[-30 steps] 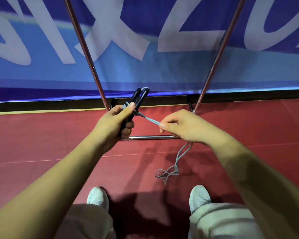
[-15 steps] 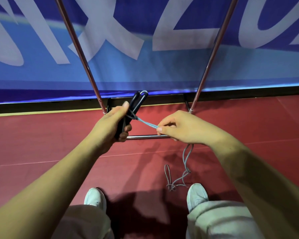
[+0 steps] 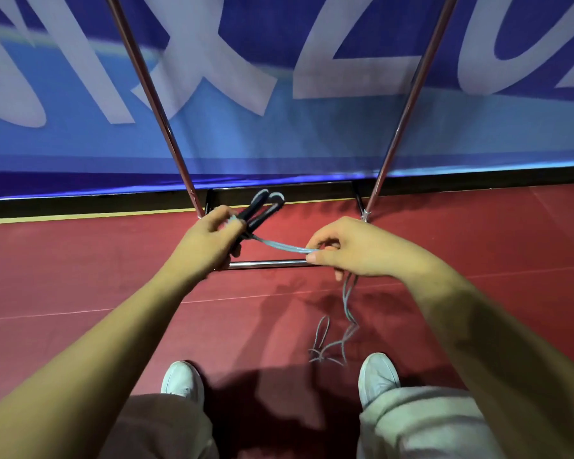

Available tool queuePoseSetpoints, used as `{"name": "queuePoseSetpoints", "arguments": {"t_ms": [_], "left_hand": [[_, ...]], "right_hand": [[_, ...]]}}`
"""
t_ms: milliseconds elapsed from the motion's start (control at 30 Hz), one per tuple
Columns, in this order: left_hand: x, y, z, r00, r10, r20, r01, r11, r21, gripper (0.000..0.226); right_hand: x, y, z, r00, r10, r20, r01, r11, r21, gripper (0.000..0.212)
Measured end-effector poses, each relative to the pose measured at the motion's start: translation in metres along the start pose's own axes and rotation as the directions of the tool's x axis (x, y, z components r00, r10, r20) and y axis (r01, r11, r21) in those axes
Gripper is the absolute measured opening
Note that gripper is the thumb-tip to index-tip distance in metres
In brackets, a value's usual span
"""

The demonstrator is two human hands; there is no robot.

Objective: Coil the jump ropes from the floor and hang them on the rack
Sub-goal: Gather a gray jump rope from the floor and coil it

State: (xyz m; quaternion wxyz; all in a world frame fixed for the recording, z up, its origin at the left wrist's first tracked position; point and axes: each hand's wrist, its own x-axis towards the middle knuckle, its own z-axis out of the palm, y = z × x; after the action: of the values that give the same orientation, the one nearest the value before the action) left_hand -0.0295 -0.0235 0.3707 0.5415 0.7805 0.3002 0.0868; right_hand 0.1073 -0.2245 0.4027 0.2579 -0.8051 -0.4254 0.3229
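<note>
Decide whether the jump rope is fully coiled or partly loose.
Partly loose: the cord runs from the handles in the left hand through the right hand, then trails tangled on the floor.

The right hand [image 3: 362,250] has pulled more cord [image 3: 279,245] out from the handles [image 3: 262,210], now tilted flatter.

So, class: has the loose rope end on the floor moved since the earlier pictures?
Yes. The loose rope end has slid a little away from the rack bar, toward the person's right shoe.
</note>
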Motion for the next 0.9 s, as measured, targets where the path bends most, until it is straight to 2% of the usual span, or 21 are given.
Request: {"name": "queuePoseSetpoints", "arguments": {"t_ms": [33, 67, 133, 233, 333, 467, 533, 600, 667, 733, 800, 833, 900], "left_hand": [[0.000, -0.005, -0.001, 0.997, 0.074, 0.022, -0.076, 0.975, 0.211, 0.006], [-0.001, -0.009, 0.000, 0.989, 0.128, 0.068, -0.145, 0.898, 0.414, 0.010], [-0.007, -0.014, 0.007, 0.968, 0.176, 0.180, -0.252, 0.711, 0.656, 0.028], [-0.018, -0.009, 0.021, 0.938, 0.189, 0.290, -0.346, 0.561, 0.752, 0.039], [-0.023, -0.002, 0.025, 0.943, 0.163, 0.290, -0.333, 0.477, 0.814, 0.039], [-0.031, 0.002, 0.035, 0.920, 0.098, 0.378, -0.387, 0.362, 0.848, 0.060], [-0.032, 0.003, 0.037, 0.896, 0.149, 0.418, -0.442, 0.375, 0.815, 0.051], [-0.029, 0.003, 0.031, 0.854, 0.175, 0.491, -0.511, 0.463, 0.724, 0.036], [-0.026, 0.002, 0.022, 0.790, 0.187, 0.584, -0.546, 0.648, 0.532, 0.030], [-0.025, 0.003, 0.015, 0.755, 0.241, 0.610, -0.464, 0.854, 0.237, 0.025], [-0.028, 0.009, 0.014, 0.782, 0.288, 0.553, -0.302, 0.951, -0.067, 0.011], [-0.029, 0.012, 0.016, 0.814, 0.296, 0.500, -0.237, 0.955, -0.179, 0.009], [-0.028, 0.016, 0.018, 0.881, 0.260, 0.396, -0.133, 0.938, -0.320, 0.022]], "right_hand": [[0.000, -0.005, 0.002, 0.999, -0.034, 0.004, 0.034, 0.999, 0.001, 0.006], [0.001, -0.010, 0.005, 0.997, -0.075, -0.003, 0.074, 0.997, -0.027, 0.006], [0.003, -0.020, 0.012, 0.991, -0.134, -0.026, 0.131, 0.986, -0.102, 0.008], [0.008, -0.023, 0.015, 0.986, -0.145, -0.082, 0.137, 0.986, -0.094, 0.012], [0.007, -0.026, 0.014, 0.983, -0.169, -0.072, 0.165, 0.984, -0.066, 0.014], [0.004, -0.032, 0.018, 0.978, -0.197, -0.069, 0.191, 0.977, -0.091, 0.012], [0.005, -0.027, 0.014, 0.976, -0.189, -0.108, 0.175, 0.977, -0.122, 0.010], [0.006, -0.018, 0.006, 0.976, -0.162, -0.148, 0.149, 0.984, -0.099, 0.010], [0.005, -0.007, 0.000, 0.977, -0.128, -0.172, 0.124, 0.992, -0.030, 0.014], [0.005, 0.003, -0.003, 0.987, -0.065, -0.149, 0.080, 0.992, 0.099, 0.014], [0.006, 0.010, -0.003, 0.995, 0.027, -0.092, -0.005, 0.973, 0.231, 0.014], [0.008, 0.012, -0.002, 0.996, 0.058, -0.074, -0.035, 0.962, 0.271, 0.021], [0.011, 0.011, 0.000, 0.996, 0.060, -0.067, -0.040, 0.962, 0.269, 0.019]]}}
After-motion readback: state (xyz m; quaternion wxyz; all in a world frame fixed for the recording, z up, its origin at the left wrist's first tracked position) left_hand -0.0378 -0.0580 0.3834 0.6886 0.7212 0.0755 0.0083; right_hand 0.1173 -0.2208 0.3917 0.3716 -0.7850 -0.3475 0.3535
